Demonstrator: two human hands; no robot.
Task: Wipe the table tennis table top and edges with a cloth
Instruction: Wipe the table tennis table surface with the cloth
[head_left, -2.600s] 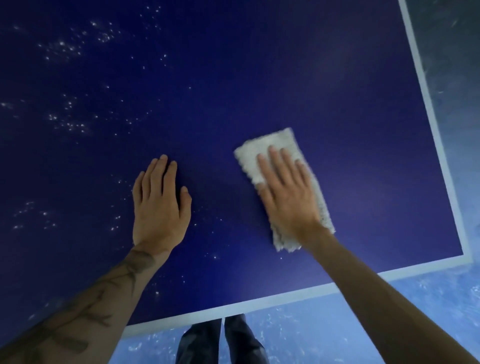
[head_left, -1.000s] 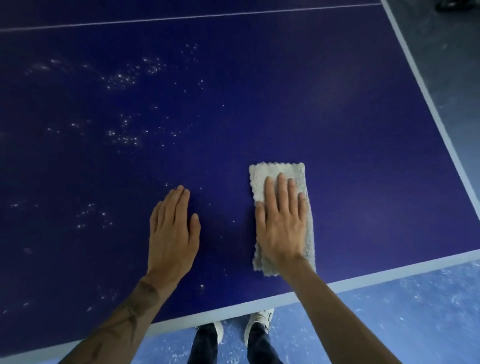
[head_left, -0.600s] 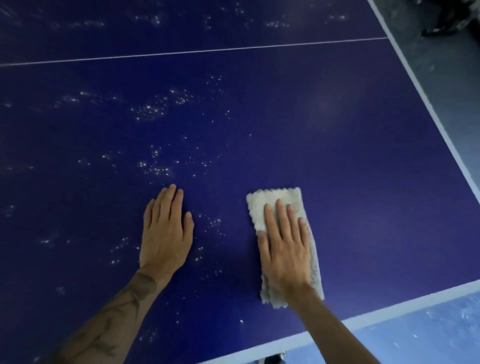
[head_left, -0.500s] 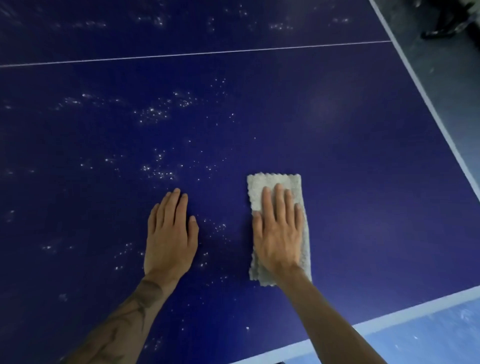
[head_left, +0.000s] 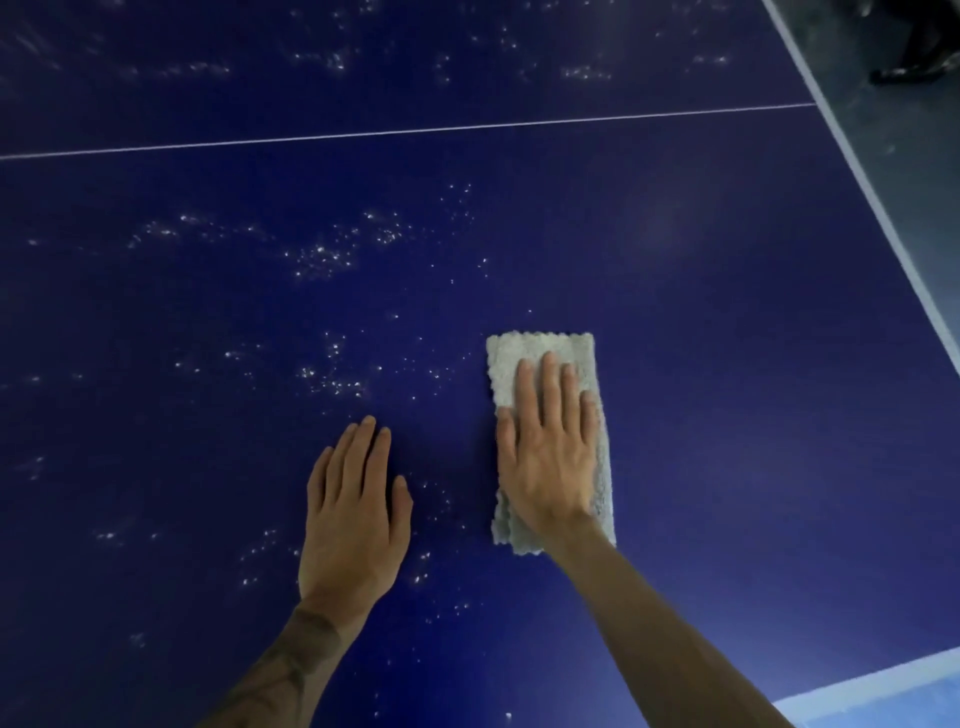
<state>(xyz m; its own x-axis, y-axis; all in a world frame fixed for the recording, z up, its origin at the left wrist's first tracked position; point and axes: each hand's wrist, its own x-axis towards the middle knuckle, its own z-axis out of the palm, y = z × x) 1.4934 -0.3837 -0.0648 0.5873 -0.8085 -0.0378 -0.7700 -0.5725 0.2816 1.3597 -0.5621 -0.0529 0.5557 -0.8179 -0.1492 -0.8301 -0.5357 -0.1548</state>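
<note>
A dark blue table tennis table top (head_left: 727, 312) fills the view, with white specks scattered over its left and middle parts. A folded grey-white cloth (head_left: 540, 358) lies flat on it right of centre. My right hand (head_left: 550, 457) presses down on the cloth with straight fingers, covering its lower half. My left hand (head_left: 353, 514) rests flat on the bare table surface just left of the cloth, fingers straight and together.
A thin white centre line (head_left: 415, 132) crosses the table at the top. The white side edge (head_left: 883, 208) runs down the right, with grey floor beyond. The near white edge (head_left: 883, 686) shows at the bottom right. Something dark (head_left: 914, 47) lies on the floor at the top right.
My right hand has pushed the cloth away from the near edge, farther onto the table. My left hand stays flat beside it. The view has tilted up, showing more of the table.
</note>
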